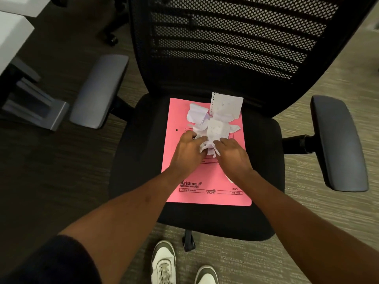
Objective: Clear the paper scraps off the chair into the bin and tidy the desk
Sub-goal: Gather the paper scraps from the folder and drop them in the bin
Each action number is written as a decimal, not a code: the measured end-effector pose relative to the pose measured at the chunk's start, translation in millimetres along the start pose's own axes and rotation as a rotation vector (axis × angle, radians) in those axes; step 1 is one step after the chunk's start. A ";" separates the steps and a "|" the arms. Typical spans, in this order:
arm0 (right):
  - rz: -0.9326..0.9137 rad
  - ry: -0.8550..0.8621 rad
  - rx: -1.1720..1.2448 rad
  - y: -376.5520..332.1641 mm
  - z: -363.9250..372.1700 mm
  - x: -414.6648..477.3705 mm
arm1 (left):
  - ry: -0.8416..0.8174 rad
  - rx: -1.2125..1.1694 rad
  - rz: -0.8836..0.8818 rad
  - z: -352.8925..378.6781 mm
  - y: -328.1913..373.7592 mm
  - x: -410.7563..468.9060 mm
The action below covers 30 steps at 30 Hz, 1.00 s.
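Both of my hands are down on the heap of paper scraps (213, 124) at the centre of the frame. My left hand (188, 152) curls over the near left edge of the heap, fingers bent around crumpled white bits; my right hand (231, 154) does the same on the near right edge, and a few scraps poke up between the two. Whether either hand has a firm grip or only presses on the paper, I cannot tell. Most of the heap lies beyond my fingers, with one torn notebook strip (225, 104) standing at its far end. All of it rests on a pink file folder (205, 181) lying flat on the black seat of the office chair (264, 160), whose mesh back fills the upper frame. My white sneakers (164, 263) show at the bottom edge on the carpet (307, 242).
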State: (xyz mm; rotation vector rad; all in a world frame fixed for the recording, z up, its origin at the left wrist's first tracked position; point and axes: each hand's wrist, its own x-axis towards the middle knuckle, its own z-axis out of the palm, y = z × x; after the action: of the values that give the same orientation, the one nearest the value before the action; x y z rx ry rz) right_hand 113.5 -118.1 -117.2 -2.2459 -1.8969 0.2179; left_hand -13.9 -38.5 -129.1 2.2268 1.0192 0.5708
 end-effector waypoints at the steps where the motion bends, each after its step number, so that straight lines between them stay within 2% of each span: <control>1: -0.005 0.019 -0.004 -1.3 -2.5 0.4 | 0.015 -0.005 -0.007 -2.3 2.4 -0.3; 10: -0.091 0.116 -0.002 -34.1 -25.8 -2.4 | 0.109 -0.017 -0.039 -34.6 11.9 -20.4; 23: -0.323 0.161 -0.078 -100.5 -77.2 -31.8 | 0.397 -0.028 -0.029 -95.9 29.8 -89.1; 30: -0.468 0.220 -0.052 -175.2 -72.8 -51.6 | 0.568 -0.022 -0.112 -146.3 13.6 -153.9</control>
State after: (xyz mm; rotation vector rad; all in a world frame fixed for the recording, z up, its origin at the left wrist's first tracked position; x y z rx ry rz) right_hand -45.7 -144.5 -5.0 -1.6996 -2.2440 -0.1433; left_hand -188.7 -114.3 -34.3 2.0096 1.3907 1.1965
